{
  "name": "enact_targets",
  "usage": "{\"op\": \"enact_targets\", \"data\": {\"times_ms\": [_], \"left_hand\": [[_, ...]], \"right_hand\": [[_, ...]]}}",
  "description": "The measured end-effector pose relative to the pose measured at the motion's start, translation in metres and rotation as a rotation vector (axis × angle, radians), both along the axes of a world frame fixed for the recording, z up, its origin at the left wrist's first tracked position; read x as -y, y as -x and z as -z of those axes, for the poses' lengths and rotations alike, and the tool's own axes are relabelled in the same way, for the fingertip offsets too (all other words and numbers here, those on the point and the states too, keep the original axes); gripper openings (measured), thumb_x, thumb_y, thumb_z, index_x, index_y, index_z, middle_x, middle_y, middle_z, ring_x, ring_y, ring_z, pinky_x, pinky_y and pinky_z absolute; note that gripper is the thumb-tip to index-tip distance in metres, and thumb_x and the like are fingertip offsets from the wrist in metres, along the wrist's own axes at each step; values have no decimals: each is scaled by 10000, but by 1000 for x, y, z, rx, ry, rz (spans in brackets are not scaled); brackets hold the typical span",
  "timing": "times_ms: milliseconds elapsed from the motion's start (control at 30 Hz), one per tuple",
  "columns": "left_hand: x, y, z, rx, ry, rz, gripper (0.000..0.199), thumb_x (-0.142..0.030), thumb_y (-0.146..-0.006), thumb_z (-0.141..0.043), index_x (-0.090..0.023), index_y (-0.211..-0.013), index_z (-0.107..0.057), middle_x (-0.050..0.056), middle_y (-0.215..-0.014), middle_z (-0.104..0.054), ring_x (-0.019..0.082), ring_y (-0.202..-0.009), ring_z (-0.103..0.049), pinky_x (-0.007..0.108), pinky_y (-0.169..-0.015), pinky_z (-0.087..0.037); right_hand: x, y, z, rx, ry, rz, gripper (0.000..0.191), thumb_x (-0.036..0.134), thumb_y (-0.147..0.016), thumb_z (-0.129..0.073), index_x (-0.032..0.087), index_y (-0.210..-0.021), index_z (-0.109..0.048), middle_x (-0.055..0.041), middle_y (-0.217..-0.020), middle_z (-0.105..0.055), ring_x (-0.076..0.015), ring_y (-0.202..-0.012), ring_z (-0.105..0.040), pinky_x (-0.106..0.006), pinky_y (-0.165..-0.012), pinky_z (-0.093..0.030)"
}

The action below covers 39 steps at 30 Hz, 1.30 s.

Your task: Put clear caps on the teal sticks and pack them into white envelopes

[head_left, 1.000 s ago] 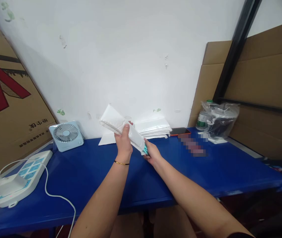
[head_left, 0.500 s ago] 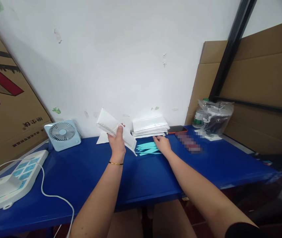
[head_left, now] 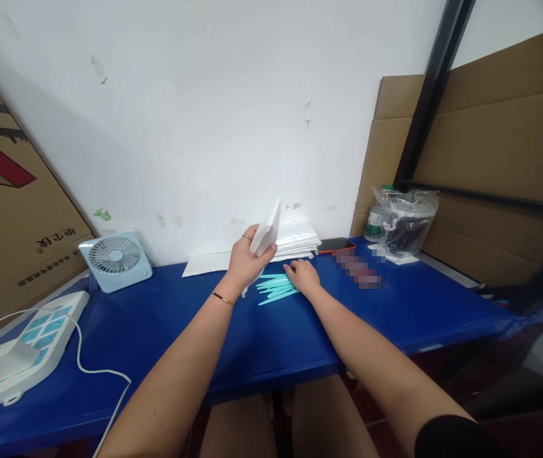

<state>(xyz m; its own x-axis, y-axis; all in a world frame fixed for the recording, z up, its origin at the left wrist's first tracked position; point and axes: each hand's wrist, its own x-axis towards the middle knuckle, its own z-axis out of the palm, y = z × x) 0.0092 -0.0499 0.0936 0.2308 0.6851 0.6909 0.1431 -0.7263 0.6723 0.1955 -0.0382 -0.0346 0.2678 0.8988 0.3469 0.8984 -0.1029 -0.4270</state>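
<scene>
My left hand (head_left: pixel 248 257) grips a folded white packet (head_left: pixel 268 229), tilted up with its narrow side towards me. A thin white end hangs below that hand. On the blue table, flat teal strips (head_left: pixel 276 289) lie in a loose pile. My right hand (head_left: pixel 304 277) rests at the right end of this pile, its fingers curled down onto the strips. How many strips its fingertips pinch is hidden. Behind both hands a stack of folded white packets (head_left: pixel 299 240) lies against the wall. Left of the stack is a flat white sheet (head_left: pixel 207 263), partly behind my left hand.
A light-blue fan (head_left: pixel 116 259) and a white power strip (head_left: pixel 45 337) with a cable stand on the left of the table (head_left: pixel 271 356). To the right lie a phone (head_left: pixel 337 245) and a blurred-out item (head_left: pixel 358 268). Beyond them are a bottle (head_left: pixel 375 222) and a bagged object (head_left: pixel 409 222).
My left hand has moved right and turned the white packet from lying broadside to edge-on. My right hand has stayed by the teal strips, which have shifted slightly. The view has swung a little.
</scene>
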Motion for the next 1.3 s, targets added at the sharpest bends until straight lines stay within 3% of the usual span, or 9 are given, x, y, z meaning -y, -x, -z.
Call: {"op": "enact_targets", "data": {"times_ms": [100,167,300,400,533,733,933,1133,1300], "left_hand": [[-5,-8,9,33,56,-35,410,-408,-682,-676,-172,-1008,-600,59,-898,-654,203,-802,-604,326,-741,-466],[-9,-11,9,152,166,35,426,-411,-654,-695,-156,-984,-603,73,-906,-658,212,-822,-612,333,-755,-467],[-21,-6,4,653,507,196,410,-437,-676,-645,-122,-933,-598,86,-860,-658,217,-824,-631,332,-750,-490],[-33,7,7,965,695,184,349,-447,-697,-595,-142,-867,-596,69,-794,-652,207,-812,-633,330,-766,-506],[-47,25,29,1076,743,89,309,-431,-733,-537,-179,-902,-597,67,-870,-666,222,-915,-620,341,-804,-510],[-45,19,62,1122,766,9,351,-432,-752,-496,-183,-977,-598,71,-939,-670,230,-988,-604,343,-828,-510],[-36,6,67,1185,852,8,327,-401,-756,-509,-184,-992,-573,71,-982,-665,222,-1030,-591,325,-835,-516],[-46,26,62,1149,735,-107,329,-381,-738,-561,-189,-1004,-563,76,-1103,-625,215,-1026,-596,326,-829,-520],[-57,78,42,947,294,-267,381,-347,-723,-609,-193,-1068,-560,67,-1094,-622,187,-1017,-592,332,-901,-474]], "right_hand": [[-1,0,1,7,3,-8,401,470,-889,-387,196,-732,-633,-65,-849,-615,-195,-854,-504,-283,-710,-335],[-1,1,1,8,5,-10,392,462,-889,-390,196,-740,-636,-63,-850,-614,-194,-855,-503,-284,-711,-334],[2,-1,-4,-53,-73,-8,331,421,-877,-422,201,-783,-651,-62,-899,-617,-212,-921,-496,-305,-762,-345],[10,-3,-18,-290,-255,-139,276,376,-866,-439,193,-879,-646,-53,-904,-618,-191,-872,-525,-291,-760,-386],[30,9,-42,-525,-470,-332,278,398,-865,-452,199,-965,-619,-63,-982,-589,-178,-863,-545,-275,-735,-435],[36,40,-43,-177,-437,-462,298,401,-745,-635,248,-999,-665,-82,-1122,-514,-247,-1053,-473,-369,-901,-387],[26,42,-31,224,-316,-482,194,283,-775,-613,215,-948,-668,-88,-1206,-523,-265,-1088,-434,-378,-859,-357],[34,35,-44,410,-329,-504,171,247,-848,-532,225,-978,-641,-78,-1284,-503,-273,-1143,-388,-410,-896,-297],[33,6,-50,507,-281,-477,190,198,-868,-486,236,-1007,-610,-74,-1314,-484,-284,-1176,-366,-441,-935,-245]]}}
